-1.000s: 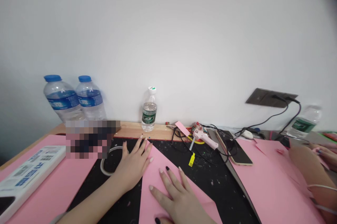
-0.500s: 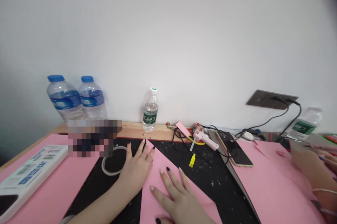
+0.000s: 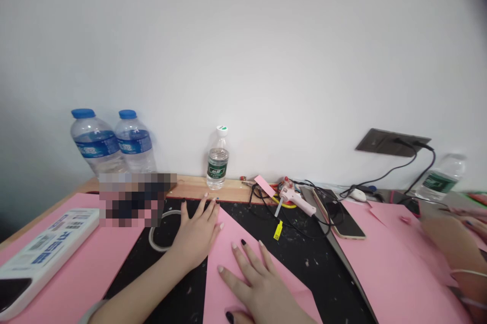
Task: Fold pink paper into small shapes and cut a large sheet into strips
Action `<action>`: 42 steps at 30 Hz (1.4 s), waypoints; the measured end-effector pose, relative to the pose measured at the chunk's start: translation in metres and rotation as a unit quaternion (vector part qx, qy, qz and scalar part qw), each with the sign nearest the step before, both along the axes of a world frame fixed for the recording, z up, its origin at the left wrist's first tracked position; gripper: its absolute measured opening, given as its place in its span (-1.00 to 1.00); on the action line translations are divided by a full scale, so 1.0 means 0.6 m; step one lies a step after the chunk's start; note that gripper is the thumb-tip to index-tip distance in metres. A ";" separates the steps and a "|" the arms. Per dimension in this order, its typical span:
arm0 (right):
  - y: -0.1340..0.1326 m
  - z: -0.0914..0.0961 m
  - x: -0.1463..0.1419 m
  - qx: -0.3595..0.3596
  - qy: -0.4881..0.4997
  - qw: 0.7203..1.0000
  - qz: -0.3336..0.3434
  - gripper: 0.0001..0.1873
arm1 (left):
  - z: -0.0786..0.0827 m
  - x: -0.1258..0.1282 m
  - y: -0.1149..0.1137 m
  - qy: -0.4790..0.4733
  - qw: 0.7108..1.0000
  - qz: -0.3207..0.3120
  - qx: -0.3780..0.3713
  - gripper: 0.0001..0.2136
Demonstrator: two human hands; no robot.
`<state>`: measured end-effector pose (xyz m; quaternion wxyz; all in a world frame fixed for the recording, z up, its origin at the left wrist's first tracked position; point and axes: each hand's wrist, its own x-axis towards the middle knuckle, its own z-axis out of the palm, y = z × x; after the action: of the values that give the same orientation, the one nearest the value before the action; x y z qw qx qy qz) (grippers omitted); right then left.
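Note:
A pink paper sheet (image 3: 228, 283) lies on a black mat (image 3: 304, 258) in front of me, its point aimed at the far edge. My left hand (image 3: 197, 232) rests flat at the sheet's upper left edge, fingers spread, holding nothing. My right hand (image 3: 254, 283) lies flat on the middle of the sheet with its fingers apart. A clear tape ring (image 3: 160, 235) sits just left of my left hand.
Two large water bottles (image 3: 110, 141) and a small one (image 3: 217, 159) stand by the wall. A pink glue gun (image 3: 294, 200), cables, a phone (image 3: 338, 217) and more pink sheets (image 3: 384, 258) lie right. A white box (image 3: 41, 250) lies left. Another person's arm (image 3: 456, 248) is at far right.
My left hand has shifted slightly along the sheet's upper edge; my right hand stays flat on the paper. The person's arm at right has drawn back a little.

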<state>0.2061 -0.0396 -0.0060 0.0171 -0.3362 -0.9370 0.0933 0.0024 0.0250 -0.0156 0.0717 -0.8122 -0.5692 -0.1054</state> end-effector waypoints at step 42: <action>-0.005 0.020 -0.003 -0.007 0.001 0.995 -0.104 -0.25 | 0.013 0.003 -0.013 0.021 0.997 -0.063 -0.033 -0.44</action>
<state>0.2044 -0.0427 0.0058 0.0248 -0.4315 -0.8964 0.0981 0.0041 0.0175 -0.0080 0.0498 -0.8505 -0.5183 -0.0737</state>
